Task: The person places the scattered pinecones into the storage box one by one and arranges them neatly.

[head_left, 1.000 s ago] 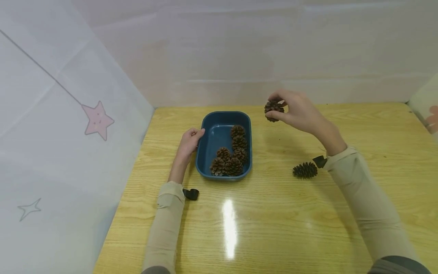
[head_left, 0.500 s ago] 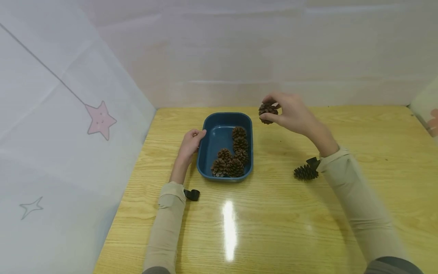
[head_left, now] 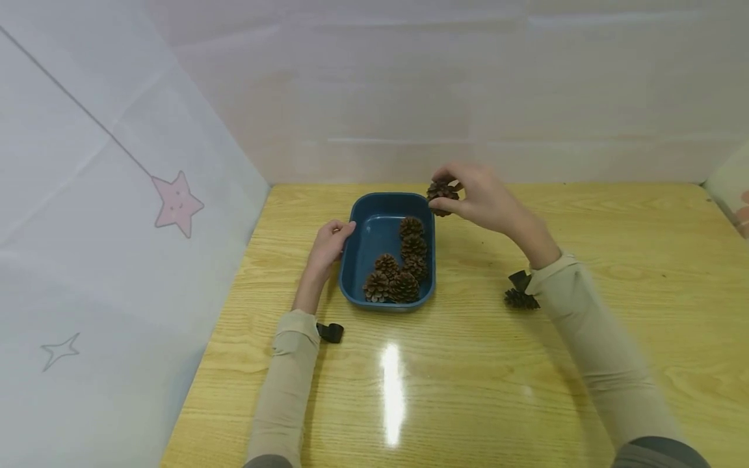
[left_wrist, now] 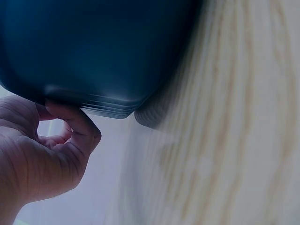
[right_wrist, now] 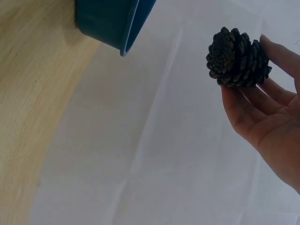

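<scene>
A blue rectangular tub (head_left: 371, 239) stands on the table with several brown pinecones (head_left: 404, 286) inside, along its right side and near end. My left hand (head_left: 328, 247) grips the tub's left rim, thumb on top; the left wrist view shows its bent fingers (left_wrist: 79, 124) against the outer wall. In my right hand (head_left: 486, 200) a pinecone (head_left: 443, 190) is pinched between thumb and fingers, raised beside the tub's far right corner. The right wrist view shows this pinecone (right_wrist: 236, 58) apart from the tub wall (right_wrist: 103, 21).
Another pinecone (head_left: 519, 299) lies on the wooden table (head_left: 468, 390) to the right, partly covered by my right sleeve and its black wrist camera (head_left: 519, 281). A pale wall covering (head_left: 409, 97) rises behind the table, and one with a pink star (head_left: 178, 203) stands at the left.
My right hand has moved left with the pinecone, from well right of the tub to its far right corner. My left hand keeps its grip on the rim.
</scene>
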The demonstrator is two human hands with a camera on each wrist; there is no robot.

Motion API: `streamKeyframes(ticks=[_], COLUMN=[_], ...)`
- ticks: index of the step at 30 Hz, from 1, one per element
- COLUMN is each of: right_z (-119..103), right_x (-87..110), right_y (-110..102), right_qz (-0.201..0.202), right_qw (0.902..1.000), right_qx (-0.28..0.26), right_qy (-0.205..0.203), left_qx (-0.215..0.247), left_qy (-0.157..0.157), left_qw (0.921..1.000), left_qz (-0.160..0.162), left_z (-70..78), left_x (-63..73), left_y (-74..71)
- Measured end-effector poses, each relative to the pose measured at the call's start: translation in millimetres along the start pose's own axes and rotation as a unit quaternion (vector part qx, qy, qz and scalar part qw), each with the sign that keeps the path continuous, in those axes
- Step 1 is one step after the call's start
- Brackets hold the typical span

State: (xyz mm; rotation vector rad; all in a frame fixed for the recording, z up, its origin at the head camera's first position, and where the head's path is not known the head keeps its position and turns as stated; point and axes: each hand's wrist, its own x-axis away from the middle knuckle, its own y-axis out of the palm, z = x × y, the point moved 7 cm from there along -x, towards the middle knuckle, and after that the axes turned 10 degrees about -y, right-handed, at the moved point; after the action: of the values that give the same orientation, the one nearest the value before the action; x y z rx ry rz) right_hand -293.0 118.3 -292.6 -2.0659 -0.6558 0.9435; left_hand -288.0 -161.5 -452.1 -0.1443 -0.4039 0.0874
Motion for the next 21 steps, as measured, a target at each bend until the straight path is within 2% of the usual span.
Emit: streamKeyframes(ticks=[7, 15, 21], right_z=[-1.5, -3.8, -7.2], right_x=[-5.0, -11.1, -15.7], right_y=[8.7, 19.7, 28.6], right_qz=[0.000, -0.009, -0.018], right_qw=[1.0000, 0.9994, 0.9992], right_qx=[-0.005, -0.033, -0.035], right_qy=[-0.009, 0.002, -0.008], left_qx=[0.006, 0.004, 0.008], left_qy=[0.002, 0.001, 0.003], left_qw=[0.9999, 1.0000, 0.9999], left_qz=[-0.009, -0.005, -0.009], left_z=[0.5, 0.0, 0.2], left_x=[1.2, -1.4, -2.7], left_y=[3.3, 3.6, 4.8])
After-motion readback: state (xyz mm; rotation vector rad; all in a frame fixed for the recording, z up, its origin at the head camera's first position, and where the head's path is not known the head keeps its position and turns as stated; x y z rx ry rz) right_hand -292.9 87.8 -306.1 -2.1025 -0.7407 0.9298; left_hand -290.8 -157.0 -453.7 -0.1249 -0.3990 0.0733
